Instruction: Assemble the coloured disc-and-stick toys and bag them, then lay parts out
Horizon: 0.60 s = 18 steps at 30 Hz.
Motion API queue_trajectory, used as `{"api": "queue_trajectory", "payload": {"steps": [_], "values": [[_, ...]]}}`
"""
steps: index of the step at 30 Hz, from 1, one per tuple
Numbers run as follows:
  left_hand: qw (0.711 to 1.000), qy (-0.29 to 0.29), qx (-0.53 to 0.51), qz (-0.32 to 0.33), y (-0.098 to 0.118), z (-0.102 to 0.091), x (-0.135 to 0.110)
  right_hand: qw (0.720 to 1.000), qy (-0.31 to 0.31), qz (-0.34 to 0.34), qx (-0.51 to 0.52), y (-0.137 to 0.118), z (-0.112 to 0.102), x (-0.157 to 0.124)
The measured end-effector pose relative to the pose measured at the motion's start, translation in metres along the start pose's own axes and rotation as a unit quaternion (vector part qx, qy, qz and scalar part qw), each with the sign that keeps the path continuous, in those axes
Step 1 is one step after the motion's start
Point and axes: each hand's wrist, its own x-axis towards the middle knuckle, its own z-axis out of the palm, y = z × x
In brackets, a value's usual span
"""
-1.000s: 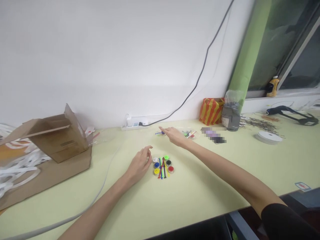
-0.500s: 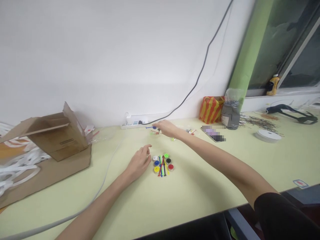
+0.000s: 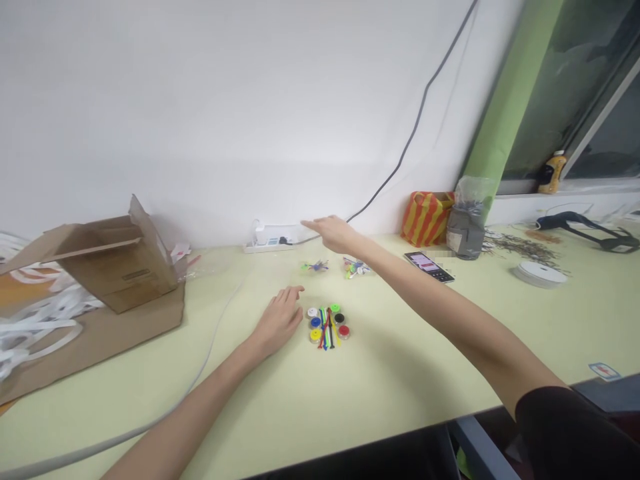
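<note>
My left hand [image 3: 279, 320] rests on the table with its fingers stretched out, beside a group of small round pots. White, blue and yellow lids [image 3: 315, 335] form the near column. Green, black and red lids [image 3: 344, 331] form the other. Between the columns lie several thin coloured plastic sticks [image 3: 328, 328], some crossed. My right hand [image 3: 334, 233] is raised farther back, index finger stretched to the left, and no object shows in it. Below it are a small pile of coloured plastic pieces [image 3: 315, 267] and a second pile [image 3: 357, 268], partly near my forearm.
A power strip [image 3: 270, 245] with a black cable sits against the wall. On the left is an open cardboard box [image 3: 117, 267] beside white strapping. To the right are a phone [image 3: 429, 267], a striped bag [image 3: 426, 219], a grey container [image 3: 465, 230] and a white spool [image 3: 540, 274].
My right hand has lifted away from the left pile, and the blue piece by its fingers now lies with that pile. My left hand stays in place. The view has shifted slightly.
</note>
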Motion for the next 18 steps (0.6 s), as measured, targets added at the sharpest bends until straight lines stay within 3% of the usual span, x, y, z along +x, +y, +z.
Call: {"api": "queue_trajectory", "payload": {"steps": [5,9,12,14,18], "values": [[1.000,0.016,0.000,-0.010,0.004,-0.003,0.002,0.997,0.046,0.057,0.015,0.007,-0.032,-0.008],[0.999,0.029,0.009,-0.011,0.001,-0.002,0.003,0.989,0.132,0.058,0.018,-0.021,-0.035,-0.009],[0.999,0.033,0.008,-0.008,-0.003,-0.001,0.003,0.991,0.134,-0.011,-0.001,-0.052,-0.004,-0.002],[0.999,0.031,-0.007,-0.004,-0.003,-0.002,0.004,0.994,0.073,-0.079,-0.015,-0.071,0.029,0.005],[0.999,0.027,-0.027,0.010,-0.001,-0.007,0.006,0.988,-0.064,-0.137,0.029,-0.092,0.093,0.022]]}}
